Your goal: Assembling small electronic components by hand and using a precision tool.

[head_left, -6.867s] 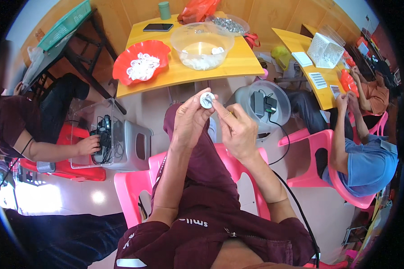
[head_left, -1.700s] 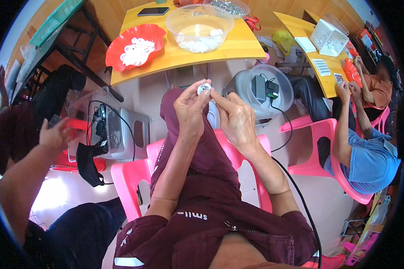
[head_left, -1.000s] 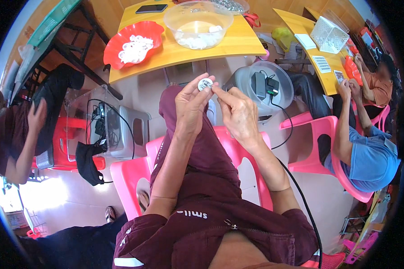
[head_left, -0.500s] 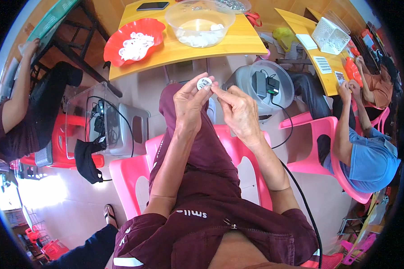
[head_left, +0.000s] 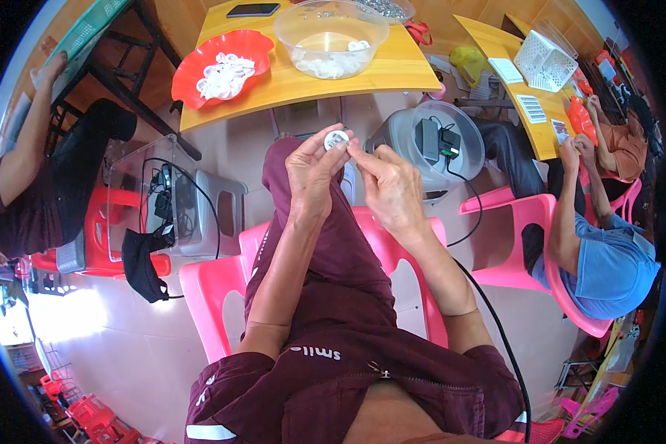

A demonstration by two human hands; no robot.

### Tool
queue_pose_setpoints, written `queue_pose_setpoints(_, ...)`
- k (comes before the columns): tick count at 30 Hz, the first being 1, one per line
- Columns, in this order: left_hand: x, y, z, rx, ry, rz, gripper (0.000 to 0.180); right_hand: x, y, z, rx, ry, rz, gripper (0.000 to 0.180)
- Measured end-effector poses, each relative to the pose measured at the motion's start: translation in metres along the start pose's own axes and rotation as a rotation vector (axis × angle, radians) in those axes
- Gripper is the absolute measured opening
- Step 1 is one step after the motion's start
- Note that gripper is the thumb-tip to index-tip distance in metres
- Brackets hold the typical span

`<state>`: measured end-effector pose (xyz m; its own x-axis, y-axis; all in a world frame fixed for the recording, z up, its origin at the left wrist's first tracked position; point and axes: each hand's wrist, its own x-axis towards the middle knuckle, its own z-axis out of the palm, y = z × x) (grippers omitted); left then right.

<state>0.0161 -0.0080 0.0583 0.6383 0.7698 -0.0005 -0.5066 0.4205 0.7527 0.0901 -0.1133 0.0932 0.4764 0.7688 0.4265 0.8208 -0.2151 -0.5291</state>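
Note:
A small round white plastic part with a greyish middle is pinched between the thumb and fingers of my left hand. From the right, my right hand brings its thumb and index fingertips together at the part's edge. Whether something tiny sits between those fingertips is too small to make out. Both hands are over my lap, in front of the table. On that table, a red scalloped bowl holds a heap of white plastic parts. Beside it, a clear basin contains more white pieces.
A phone lies at the table's far edge. Behind it to the right is a tray of small metallic pieces. A clear tub with black adapters stands right of my knees. A co-worker in blue sits at the right; another person sits left.
My hands stay nearly in place around the white part, with small shifts of the right fingers. A sandalled foot and dark trouser leg at the lower left have gone out of view.

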Motion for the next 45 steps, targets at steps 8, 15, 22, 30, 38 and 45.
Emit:
queue_pose_setpoints(8,0.0005,-0.0026,-0.0034,0.017,-0.001,0.016,0.028,-0.0009,-0.0049,0.0027,-0.048,-0.006,-0.003,0.029)
queue_pose_setpoints(15,0.0020,0.0006,-0.0013,0.024,-0.028,-0.049,0.029,-0.0018,-0.0022,0.0002,-0.094,0.027,-0.024,0.031)
queue_pose_setpoints(22,0.0025,0.0024,-0.0029,0.022,-0.044,-0.097,0.030,-0.0007,-0.0039,-0.0036,-0.095,0.045,0.001,0.031)
queue_pose_setpoints(30,0.0021,0.0043,-0.0023,0.012,-0.032,-0.105,0.028,-0.0009,-0.0022,-0.0032,-0.109,0.020,-0.036,0.030)
queue_pose_setpoints(38,0.0021,0.0047,-0.0022,0.011,-0.023,-0.105,0.027,-0.0017,-0.0026,-0.0008,-0.131,0.015,-0.056,0.032)
queue_pose_setpoints(45,0.0024,0.0021,-0.0034,0.009,-0.014,-0.086,0.027,-0.0035,-0.0070,0.0020,-0.176,0.019,-0.069,0.035)
